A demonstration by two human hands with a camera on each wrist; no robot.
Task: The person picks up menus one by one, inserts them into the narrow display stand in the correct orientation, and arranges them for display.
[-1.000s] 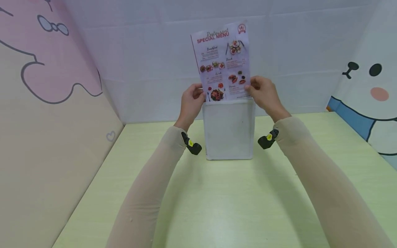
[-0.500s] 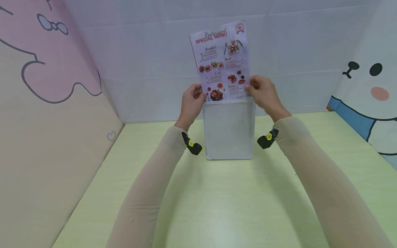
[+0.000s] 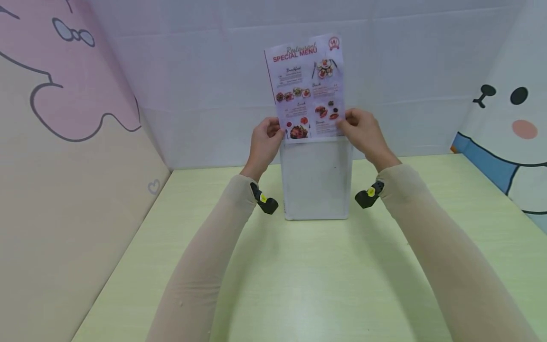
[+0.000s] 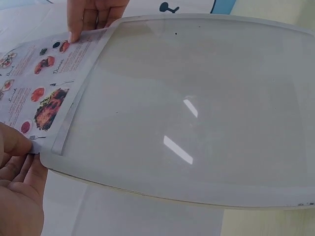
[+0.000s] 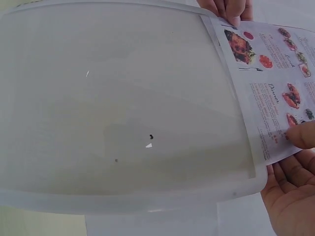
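A: Two hands at a pale green worktop point(image 3: 299, 285). What do they hold?

B: A printed menu sheet point(image 3: 305, 88), upright, its lower edge sitting just inside the top of a clear plastic stand point(image 3: 316, 178). The left hand point(image 3: 264, 142) pinches the sheet's lower left corner, thumb in front, fingers point(image 4: 19, 167) curled behind.

A: And the right hand point(image 3: 363, 130)?

B: It grips the lower right corner the same way; in the right wrist view the thumb presses on the print while the palm sits behind the sheet.

A: Where does the stand sit?

B: Upright on the worktop, between both forearms, near the white back wall point(image 3: 427, 71). Most of the sheet rises above the stand's rim. Cartoon panels point(image 3: 64, 95) flank the worktop on either side.
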